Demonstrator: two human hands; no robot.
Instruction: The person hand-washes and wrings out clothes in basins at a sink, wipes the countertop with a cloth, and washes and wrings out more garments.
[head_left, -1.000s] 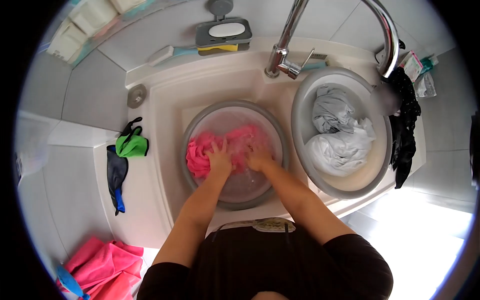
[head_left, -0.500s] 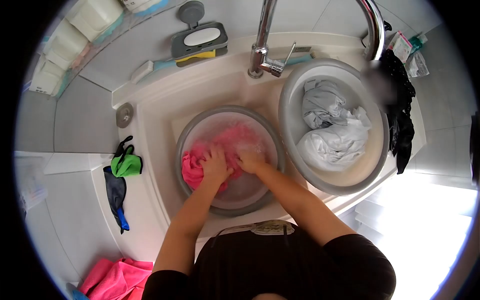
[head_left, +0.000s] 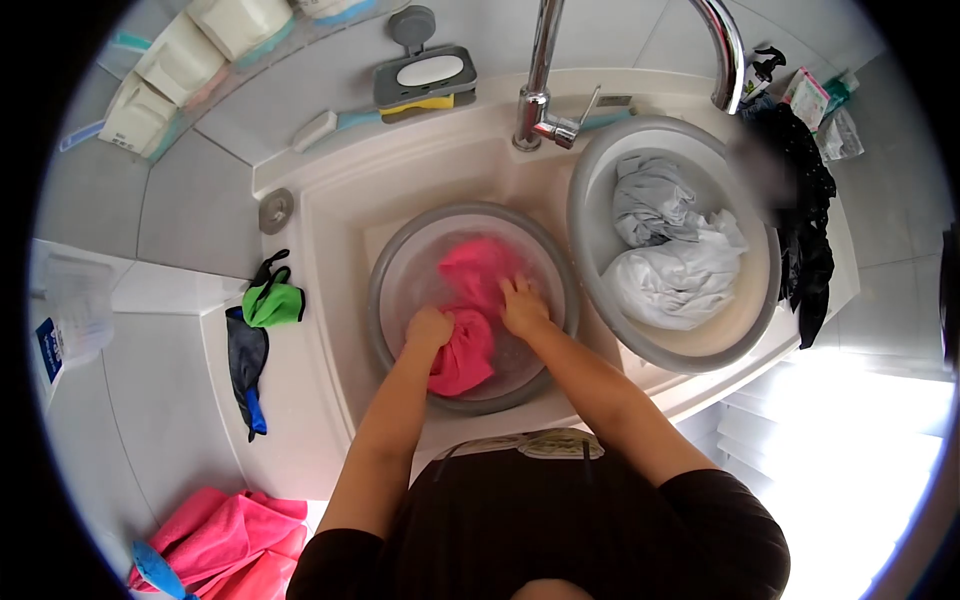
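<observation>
A grey round basin (head_left: 388, 345) stands in the sink with cloudy water in it. Pink cloth (head_left: 464, 358) lies in that water, partly under the surface and partly bunched near the front left. My left hand (head_left: 430, 328) is closed on the cloth's left edge, its fingertips hidden. On the right of the cloth, my right hand (head_left: 523, 305) has its fingers apart, reaching into the water beside the pink fabric.
A second grey basin (head_left: 590, 280) with white cloth (head_left: 680, 280) and grey cloth (head_left: 650, 200) stands at the right, near the faucet (head_left: 535, 115). Black cloth (head_left: 808, 220) hangs beyond it. Green cloth (head_left: 272, 305) and a soap dish (head_left: 425, 82) are at the left and back.
The pink cloth has shifted and bunched toward the front of the basin. My left hand has closed from a spread pose, and the head view has shifted slightly.
</observation>
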